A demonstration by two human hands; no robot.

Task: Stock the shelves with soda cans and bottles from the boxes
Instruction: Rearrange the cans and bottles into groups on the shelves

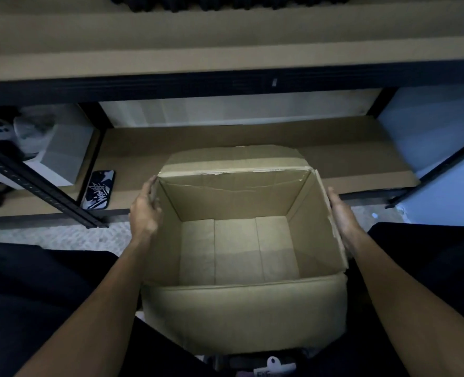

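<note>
Box (239,248) sits open & empty betw. the knees, just in front of lower shelf (334,159); no cans/bottles seen inside. L hand (143,210) & R hand (342,216) press flat on opp. outer walls, fingers straight, prob. to lift it clear.

A white scrawled logo (too stylised to read) marks the dark phone case (98,190) at nine o'clock. At six o'clock, a white tag (273,369) shows cut-off letters, perhaps "ENG".

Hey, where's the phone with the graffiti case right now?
In the head view, the phone lies flat on the lower shelf, left of the open cardboard box and the left hand, beside the slanted black shelf post.
</note>
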